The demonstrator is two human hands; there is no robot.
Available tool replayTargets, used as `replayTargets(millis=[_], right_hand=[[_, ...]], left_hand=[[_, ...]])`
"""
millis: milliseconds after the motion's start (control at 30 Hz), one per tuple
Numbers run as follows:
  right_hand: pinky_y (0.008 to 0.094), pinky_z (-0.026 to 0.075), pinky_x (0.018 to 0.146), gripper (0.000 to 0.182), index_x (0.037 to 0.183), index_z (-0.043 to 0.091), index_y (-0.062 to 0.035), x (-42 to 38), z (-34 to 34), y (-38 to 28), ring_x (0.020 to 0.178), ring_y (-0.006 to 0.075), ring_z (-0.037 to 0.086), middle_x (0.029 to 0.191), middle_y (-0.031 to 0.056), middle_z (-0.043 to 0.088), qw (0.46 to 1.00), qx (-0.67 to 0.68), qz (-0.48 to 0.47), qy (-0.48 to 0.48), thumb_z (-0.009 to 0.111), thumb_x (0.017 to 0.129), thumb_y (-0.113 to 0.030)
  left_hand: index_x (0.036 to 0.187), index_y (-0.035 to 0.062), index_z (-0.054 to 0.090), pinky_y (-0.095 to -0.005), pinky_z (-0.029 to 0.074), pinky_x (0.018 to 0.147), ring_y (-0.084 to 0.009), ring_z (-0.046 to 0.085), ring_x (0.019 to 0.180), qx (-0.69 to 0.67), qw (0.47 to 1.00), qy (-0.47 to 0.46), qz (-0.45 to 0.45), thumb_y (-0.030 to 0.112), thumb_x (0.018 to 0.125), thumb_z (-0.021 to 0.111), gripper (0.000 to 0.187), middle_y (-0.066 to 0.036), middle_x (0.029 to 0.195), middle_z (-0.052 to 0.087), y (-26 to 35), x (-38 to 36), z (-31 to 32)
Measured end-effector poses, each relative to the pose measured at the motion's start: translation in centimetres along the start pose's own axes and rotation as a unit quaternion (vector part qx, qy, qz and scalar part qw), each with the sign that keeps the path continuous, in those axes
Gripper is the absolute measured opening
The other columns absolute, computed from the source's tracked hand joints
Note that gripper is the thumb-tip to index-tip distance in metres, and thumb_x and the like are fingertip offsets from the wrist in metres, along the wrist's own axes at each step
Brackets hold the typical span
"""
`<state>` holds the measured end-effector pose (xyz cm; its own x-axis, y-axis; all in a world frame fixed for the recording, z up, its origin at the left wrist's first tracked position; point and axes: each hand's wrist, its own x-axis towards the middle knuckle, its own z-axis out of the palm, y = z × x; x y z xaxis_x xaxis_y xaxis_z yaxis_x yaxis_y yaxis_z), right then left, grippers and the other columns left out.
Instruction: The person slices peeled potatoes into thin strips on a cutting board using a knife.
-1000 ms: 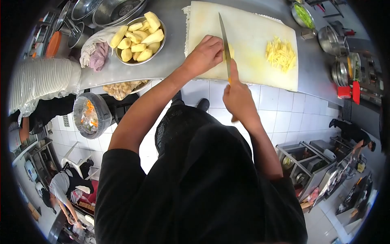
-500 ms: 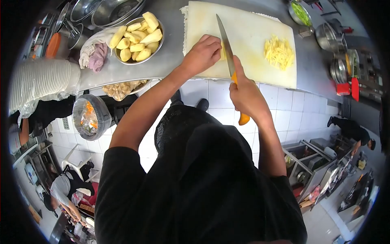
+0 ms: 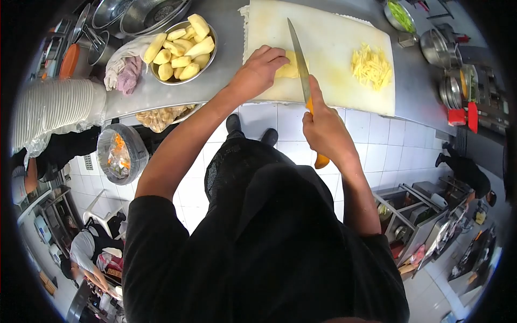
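My right hand (image 3: 326,132) is closed round the orange handle of a long knife (image 3: 299,56), its index finger stretched along the blade's base. The blade points away from me over the white cutting board (image 3: 323,32). Beside the blade, on its left, lies a flat pile of yellow slices (image 3: 288,65). My left hand (image 3: 261,71) rests at the pile's left end with its fingers bent and their tips on the slices. Thin yellow strips (image 3: 371,67) are heaped on the board's right side. A metal bowl (image 3: 214,53) holds several peeled yellow pieces (image 3: 189,48).
A crumpled cloth (image 3: 126,64) lies left of the bowl, near stacked white containers (image 3: 59,110). Below the counter stands a lined bin (image 3: 141,156) with scraps. Metal bowls (image 3: 433,48) are at the right. Two other people work at lower left and far right.
My left hand has shifted left and its fingers have loosened, so more of the yellow slices shows. The knife and my right hand have moved only slightly.
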<state>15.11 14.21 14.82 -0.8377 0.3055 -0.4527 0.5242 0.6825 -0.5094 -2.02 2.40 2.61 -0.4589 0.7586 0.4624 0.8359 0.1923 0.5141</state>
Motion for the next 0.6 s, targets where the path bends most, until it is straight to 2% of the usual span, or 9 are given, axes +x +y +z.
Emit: replayTargets(millis=[133, 333, 433, 533, 600], right_hand=[[0.0531, 0.049, 0.080, 0.077, 0.159, 0.009, -0.0114, -0.1, 0.1, -0.2, 0.078, 0.0476, 0.065, 0.083, 0.0317, 0.066, 1.000, 0.005, 0.002, -0.006, 0.048, 0.093, -0.007], [0.0569, 0.050, 0.076, 0.075, 0.158, 0.009, -0.0104, 0.1, 1.0, 0.0, 0.074, 0.0498, 0.064, 0.080, 0.0325, 0.065, 1.000, 0.006, -0.004, -0.001, 0.048, 0.094, -0.007], [0.0553, 0.052, 0.072, 0.074, 0.158, 0.009, -0.0100, 0.4, 1.7, 0.2, 0.068, 0.0481, 0.064, 0.074, 0.0299, 0.064, 1.000, 0.017, -0.001, 0.010, 0.047, 0.094, -0.007], [0.0529, 0.053, 0.073, 0.076, 0.157, 0.010, -0.0047, 2.9, 1.9, -0.5, 0.069, 0.0452, 0.066, 0.073, 0.0283, 0.066, 0.995, 0.097, 0.035, -0.015, 0.047, 0.091, -0.005], [0.0506, 0.054, 0.070, 0.077, 0.158, 0.009, -0.0053, 7.0, 2.2, 1.2, 0.063, 0.0423, 0.065, 0.073, 0.0268, 0.066, 0.997, 0.050, -0.034, 0.038, 0.046, 0.090, -0.006]], left_hand=[[0.109, 0.0043, 0.068, -0.0370, 0.049, 0.097, -0.0284, 0.056, 0.109, -0.002, 1.000, -0.015, -0.002, -0.009, 0.074, 0.057, 0.039, -0.008, 0.117, 0.063, 0.0, -0.2, 0.1], [0.116, 0.0037, 0.064, -0.0370, 0.046, 0.100, -0.0291, 0.053, 0.113, 0.024, 0.998, -0.053, 0.005, -0.008, 0.073, 0.058, 0.045, -0.008, 0.124, 0.059, 0.1, 0.0, -0.2], [0.117, 0.0035, 0.064, -0.0371, 0.046, 0.100, -0.0291, 0.052, 0.114, 0.034, 0.997, -0.064, 0.002, -0.007, 0.072, 0.059, 0.046, -0.007, 0.126, 0.058, 0.2, -0.1, -0.2], [0.117, 0.0037, 0.064, -0.0372, 0.046, 0.100, -0.0289, 0.052, 0.114, 0.027, 0.998, -0.064, 0.001, -0.008, 0.072, 0.058, 0.046, -0.007, 0.126, 0.058, 0.1, -0.2, -0.2], [0.117, 0.0039, 0.064, -0.0371, 0.046, 0.099, -0.0288, 0.052, 0.114, 0.024, 0.998, -0.063, 0.002, -0.008, 0.072, 0.058, 0.046, -0.007, 0.126, 0.058, 0.0, -0.1, -0.3]])
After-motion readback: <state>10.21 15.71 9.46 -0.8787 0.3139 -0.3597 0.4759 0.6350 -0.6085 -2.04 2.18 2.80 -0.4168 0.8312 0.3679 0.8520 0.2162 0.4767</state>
